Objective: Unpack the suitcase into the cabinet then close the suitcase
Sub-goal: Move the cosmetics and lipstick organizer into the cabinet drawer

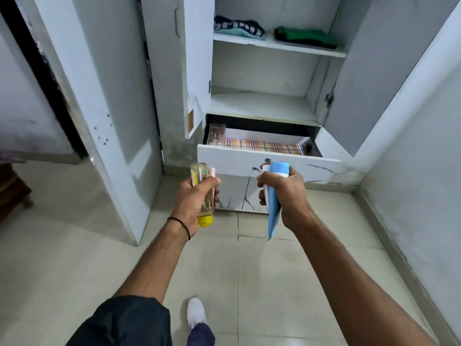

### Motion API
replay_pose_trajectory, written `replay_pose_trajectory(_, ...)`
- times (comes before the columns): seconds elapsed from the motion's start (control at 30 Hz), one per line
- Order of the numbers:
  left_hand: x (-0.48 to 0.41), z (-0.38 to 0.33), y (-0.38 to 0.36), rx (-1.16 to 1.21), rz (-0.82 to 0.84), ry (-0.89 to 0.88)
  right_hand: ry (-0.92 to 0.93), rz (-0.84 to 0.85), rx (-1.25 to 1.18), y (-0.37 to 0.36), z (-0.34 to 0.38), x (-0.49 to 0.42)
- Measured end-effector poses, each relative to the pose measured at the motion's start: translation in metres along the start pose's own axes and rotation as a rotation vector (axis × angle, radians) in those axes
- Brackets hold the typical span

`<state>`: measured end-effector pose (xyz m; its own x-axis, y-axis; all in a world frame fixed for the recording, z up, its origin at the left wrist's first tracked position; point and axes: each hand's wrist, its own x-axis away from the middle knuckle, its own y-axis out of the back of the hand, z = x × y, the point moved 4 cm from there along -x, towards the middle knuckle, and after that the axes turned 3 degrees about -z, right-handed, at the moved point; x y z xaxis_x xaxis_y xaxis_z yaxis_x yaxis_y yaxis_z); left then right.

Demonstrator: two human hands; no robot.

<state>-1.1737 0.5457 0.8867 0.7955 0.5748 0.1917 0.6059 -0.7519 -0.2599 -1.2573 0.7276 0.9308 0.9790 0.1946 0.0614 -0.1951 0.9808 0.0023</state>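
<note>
Fingers [210, 181] of the left hand [190, 199] are clamped round a clear bottle with a yellow cap [205, 211], cap end down, with a pink tube [212, 171] pinched against it on the side towards the other hand. Fingers [261, 196] of the right hand [284, 193] are wrapped round a blue tube [274, 216] whose flat end hangs below them, together with a white container [266, 188] that is mostly hidden. Just beyond both sets of fingers the cabinet [262, 106] stands with its doors open and its drawer [249, 161] pulled out, showing a plaid lining [264, 147]. Far above the fingers, on the upper shelf, lie a dark striped folded garment [238, 27] and a green folded garment [306, 36]. A black thread [183, 224] circles the left wrist.
</note>
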Motion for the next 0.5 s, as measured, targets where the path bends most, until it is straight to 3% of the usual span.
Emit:
replay_pose_trajectory(0.3, -0.259, -0.032, -0.074, -0.022, 0.050, 0.013, -0.110, -0.098, -0.020, -0.049, 0.003, -0.249)
replay_pose_trajectory(0.5, -0.366, -0.016, -0.111, -0.099, 0.044, 0.111, -0.162, -0.130, -0.065, -0.065, -0.007, -0.358)
